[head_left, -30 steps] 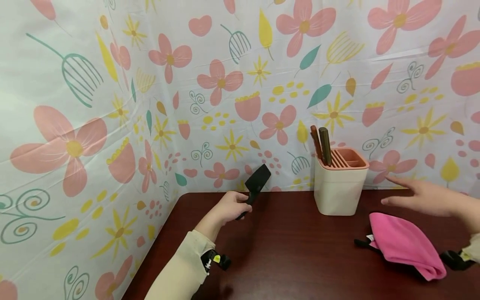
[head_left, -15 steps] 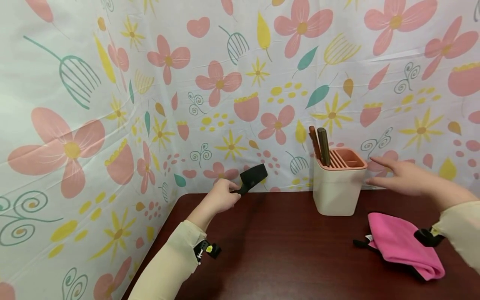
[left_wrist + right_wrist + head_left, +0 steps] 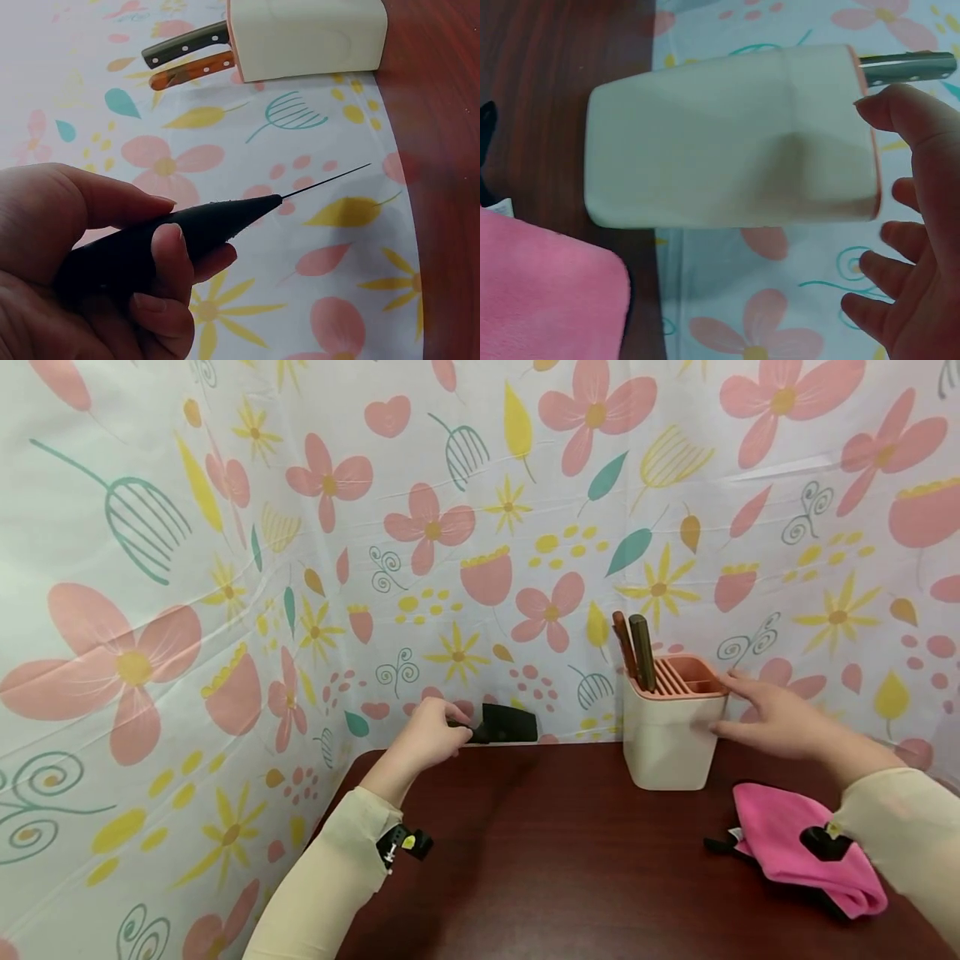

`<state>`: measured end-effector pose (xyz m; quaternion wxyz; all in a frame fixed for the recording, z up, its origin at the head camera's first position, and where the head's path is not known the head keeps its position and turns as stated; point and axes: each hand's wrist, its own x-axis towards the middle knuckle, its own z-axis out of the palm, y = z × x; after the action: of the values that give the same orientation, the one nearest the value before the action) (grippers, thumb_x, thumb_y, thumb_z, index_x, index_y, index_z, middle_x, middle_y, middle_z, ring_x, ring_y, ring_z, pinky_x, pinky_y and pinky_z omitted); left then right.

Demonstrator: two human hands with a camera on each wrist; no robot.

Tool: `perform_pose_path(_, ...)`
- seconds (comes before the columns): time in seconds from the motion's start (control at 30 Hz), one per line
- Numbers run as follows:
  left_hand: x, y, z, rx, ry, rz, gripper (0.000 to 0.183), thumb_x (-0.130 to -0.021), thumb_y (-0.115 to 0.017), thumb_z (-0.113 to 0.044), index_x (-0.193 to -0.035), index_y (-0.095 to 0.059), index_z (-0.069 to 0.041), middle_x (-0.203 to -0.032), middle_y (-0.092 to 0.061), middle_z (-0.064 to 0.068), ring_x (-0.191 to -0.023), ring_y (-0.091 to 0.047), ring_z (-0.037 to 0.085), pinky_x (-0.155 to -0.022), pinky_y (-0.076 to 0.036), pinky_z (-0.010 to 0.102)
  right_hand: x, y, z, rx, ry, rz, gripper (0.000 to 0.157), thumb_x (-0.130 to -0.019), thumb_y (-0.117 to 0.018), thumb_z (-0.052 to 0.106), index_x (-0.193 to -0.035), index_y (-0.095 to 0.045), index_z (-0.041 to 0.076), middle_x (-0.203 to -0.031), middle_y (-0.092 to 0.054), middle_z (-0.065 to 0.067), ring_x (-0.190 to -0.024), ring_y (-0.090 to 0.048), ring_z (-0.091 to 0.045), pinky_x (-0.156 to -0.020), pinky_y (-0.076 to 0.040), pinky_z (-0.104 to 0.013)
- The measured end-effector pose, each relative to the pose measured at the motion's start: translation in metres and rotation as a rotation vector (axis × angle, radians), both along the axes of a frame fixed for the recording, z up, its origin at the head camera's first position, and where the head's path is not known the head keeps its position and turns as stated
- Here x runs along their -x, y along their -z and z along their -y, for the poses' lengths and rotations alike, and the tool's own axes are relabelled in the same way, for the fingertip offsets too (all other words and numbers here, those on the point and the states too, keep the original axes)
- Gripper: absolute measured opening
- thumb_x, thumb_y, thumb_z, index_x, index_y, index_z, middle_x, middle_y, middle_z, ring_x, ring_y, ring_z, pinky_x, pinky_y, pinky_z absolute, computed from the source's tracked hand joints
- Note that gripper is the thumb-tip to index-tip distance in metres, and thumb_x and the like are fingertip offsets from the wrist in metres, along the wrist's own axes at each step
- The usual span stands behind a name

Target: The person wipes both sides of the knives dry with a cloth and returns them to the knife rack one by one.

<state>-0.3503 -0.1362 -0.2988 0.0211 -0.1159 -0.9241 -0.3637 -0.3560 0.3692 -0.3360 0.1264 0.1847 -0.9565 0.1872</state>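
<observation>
My left hand (image 3: 431,731) grips a black cleaver-shaped knife (image 3: 510,724) by its handle, near the back of the table. Its broad dark blade points right in the head view. In the left wrist view the fingers and thumb wrap the black handle (image 3: 217,229), and the blade appears edge-on as a thin line. A cream knife holder (image 3: 670,745) with a salmon slotted top stands upright at the back. Two handles stick out of it, one dark (image 3: 642,652) and one reddish-brown (image 3: 623,646). My right hand (image 3: 787,722), fingers extended, is at the holder's right side near the rim; contact is unclear.
A folded pink cloth (image 3: 795,839) with a black edge and a white tag lies on the dark red-brown table (image 3: 570,860), below my right wrist. A flower-printed sheet (image 3: 480,527) hangs behind the table and along its left side.
My left hand has moved left and a little up, and the knife blade has swung from pointing up-right to nearly level. The right hand has moved left to the holder.
</observation>
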Motion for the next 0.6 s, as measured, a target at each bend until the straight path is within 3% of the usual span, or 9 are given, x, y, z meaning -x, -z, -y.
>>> perform_pose_path(0.1, 0.002, -0.004, -0.002, -0.023, -0.022, 0.010, 0.022, -0.095, -0.068, -0.016, -0.114, -0.076, -0.009, -0.111, -0.073, 0.009, -0.064, -0.072, 0.020, -0.068, -0.056, 0.032, 0.005, 0.010, -0.001, 0.034, -0.037, -0.031, 0.092, -0.091, -0.077, 0.038, -0.161, -0.029, 0.005, -0.161, -0.023, -0.040, -0.145, -0.029, -0.062, -0.105, -0.034, -0.076)
perform_pose_path(0.2, 0.004, -0.007, -0.005, -0.065, -0.029, 0.020, 0.019, -0.094, -0.070, -0.019, -0.111, -0.076, -0.011, -0.100, -0.073, 0.007, -0.063, -0.072, 0.020, -0.067, -0.056, 0.032, 0.006, 0.017, -0.001, 0.039, -0.053, -0.075, 0.089, -0.089, -0.080, 0.034, -0.159, -0.035, 0.005, -0.160, -0.026, -0.040, -0.143, -0.032, -0.062, -0.102, -0.037, -0.075)
perform_pose_path(0.4, 0.008, -0.013, -0.014, -0.154, -0.030, 0.032, 0.019, -0.091, -0.073, -0.026, -0.108, -0.074, -0.016, -0.081, -0.077, 0.014, -0.063, -0.072, 0.025, -0.047, -0.043, 0.030, 0.006, 0.024, 0.003, 0.027, -0.060, -0.100, 0.086, -0.088, -0.080, 0.034, -0.157, -0.038, 0.006, -0.161, -0.027, -0.038, -0.142, -0.034, -0.062, -0.097, -0.041, -0.076)
perform_pose_path(0.5, 0.011, -0.018, -0.021, -0.203, -0.004, -0.012, 0.016, -0.090, -0.073, -0.025, -0.103, -0.075, -0.015, -0.080, -0.077, 0.012, -0.064, -0.074, 0.024, -0.046, -0.041, 0.030, 0.007, 0.027, 0.005, 0.028, -0.056, -0.100, 0.086, -0.088, -0.080, 0.034, -0.158, -0.037, 0.007, -0.164, -0.024, -0.035, -0.141, -0.034, -0.062, -0.096, -0.042, -0.076)
perform_pose_path(0.6, 0.013, -0.027, -0.029, -0.216, 0.040, -0.108, 0.010, -0.090, -0.070, -0.022, -0.089, -0.076, -0.013, -0.075, -0.074, 0.010, -0.060, -0.072, 0.024, -0.048, -0.044, 0.030, 0.008, 0.031, 0.006, 0.045, -0.048, -0.114, 0.084, -0.087, -0.081, 0.030, -0.156, -0.038, 0.008, -0.165, -0.022, -0.033, -0.139, -0.037, -0.062, -0.095, -0.042, -0.077)
